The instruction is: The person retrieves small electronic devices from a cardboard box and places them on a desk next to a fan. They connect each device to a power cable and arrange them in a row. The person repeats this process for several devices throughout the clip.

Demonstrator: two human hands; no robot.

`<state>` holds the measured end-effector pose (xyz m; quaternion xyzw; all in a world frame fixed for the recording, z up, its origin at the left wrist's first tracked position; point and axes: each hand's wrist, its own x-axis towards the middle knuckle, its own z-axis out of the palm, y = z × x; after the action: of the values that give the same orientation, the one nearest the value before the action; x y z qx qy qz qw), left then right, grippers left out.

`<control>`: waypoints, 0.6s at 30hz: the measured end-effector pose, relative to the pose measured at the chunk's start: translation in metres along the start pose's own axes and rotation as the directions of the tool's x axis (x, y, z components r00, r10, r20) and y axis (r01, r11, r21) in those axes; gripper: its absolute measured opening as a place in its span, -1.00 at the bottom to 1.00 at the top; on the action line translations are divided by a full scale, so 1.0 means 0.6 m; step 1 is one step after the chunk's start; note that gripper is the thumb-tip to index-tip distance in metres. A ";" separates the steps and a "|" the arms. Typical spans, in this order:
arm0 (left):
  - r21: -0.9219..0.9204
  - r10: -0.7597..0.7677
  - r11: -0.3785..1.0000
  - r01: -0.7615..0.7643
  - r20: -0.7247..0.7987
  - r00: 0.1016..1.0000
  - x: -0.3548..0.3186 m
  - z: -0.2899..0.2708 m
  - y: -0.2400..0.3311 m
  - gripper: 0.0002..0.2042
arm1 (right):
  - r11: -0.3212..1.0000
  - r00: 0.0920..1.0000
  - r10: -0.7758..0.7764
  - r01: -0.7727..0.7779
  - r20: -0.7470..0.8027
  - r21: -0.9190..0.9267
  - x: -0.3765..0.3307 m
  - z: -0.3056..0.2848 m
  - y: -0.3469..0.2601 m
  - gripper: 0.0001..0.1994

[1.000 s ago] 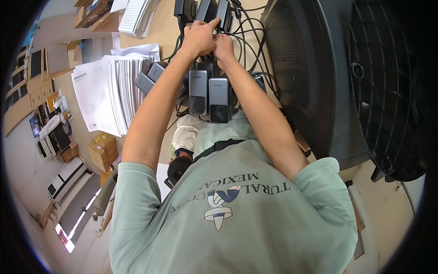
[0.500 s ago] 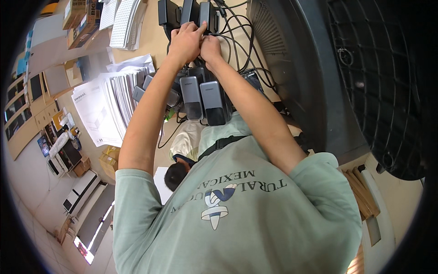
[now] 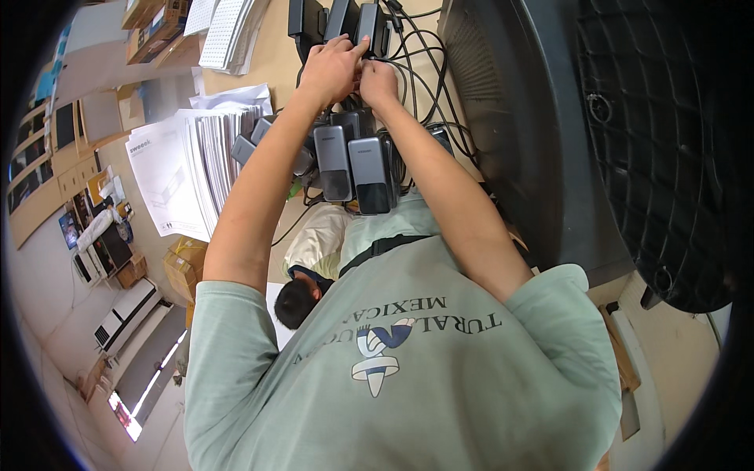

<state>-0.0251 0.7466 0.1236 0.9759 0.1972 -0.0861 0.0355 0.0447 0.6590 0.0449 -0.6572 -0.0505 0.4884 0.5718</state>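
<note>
Since the earlier frame both my hands have travelled farther away across the table, off the row of grey blocks and up to the black units at the far edge.

Item 1: left hand [image 3: 331,69]. Fingers curled and clenched over the near end of a black upright charger unit [image 3: 369,27]; the index finger lies along its side. Forearm runs back toward me over the grey blocks.

Item 2: right hand [image 3: 378,82]. Just right of the left hand and touching it, fingers bent inward. I think it pinches a black cable plug at the base of the same unit, but the left hand covers the spot and I cannot tell for certain.

Item 3: black upright charger unit, far centre of the tan wooden table [image 3: 271,55], one of three standing side by side; the other two black units [image 3: 318,17] sit just to its left.

Item 4: tangle of black cables [image 3: 420,74], looping right of the hands and running toward the near side.

Item 5: row of flat grey rectangular power bricks [image 3: 352,161], lying near, between my two forearms, touching one another.

Item 6: stack of white printed paper sheets [image 3: 184,169], left of the bricks, fanned at the edges.

Item 7: large black plastic housing with ribbed vents [image 3: 518,133], right of the cables, filling the right side.

Item 8: white perforated panels [image 3: 228,27], far left, beside brown cardboard boxes [image 3: 153,23].
</note>
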 end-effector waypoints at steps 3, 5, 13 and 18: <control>-0.005 0.001 1.000 -0.001 0.005 1.000 0.003 -0.004 0.003 -0.37 | 0.999 0.993 -0.047 0.048 -0.108 0.011 0.020 0.012 0.025 -0.66; -0.001 0.003 1.000 -0.003 -0.031 1.000 -0.001 -0.003 0.008 -0.41 | 0.997 0.988 -0.053 0.060 -0.147 0.044 0.015 0.019 0.023 -0.66; 0.014 0.032 0.999 -0.031 -0.046 0.998 0.001 0.002 0.002 -0.38 | 0.998 0.989 0.010 -0.020 0.147 0.067 0.019 -0.037 0.004 -0.70; 0.088 0.000 0.996 0.005 -0.059 0.998 -0.008 -0.001 -0.009 -0.41 | 0.928 0.954 -0.290 0.300 0.080 -0.219 -0.050 -0.102 -0.046 -0.71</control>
<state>-0.0312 0.7502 0.1250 0.9784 0.1955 -0.0658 -0.0135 0.0857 0.6067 0.0762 -0.6921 -0.2177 0.4027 0.5580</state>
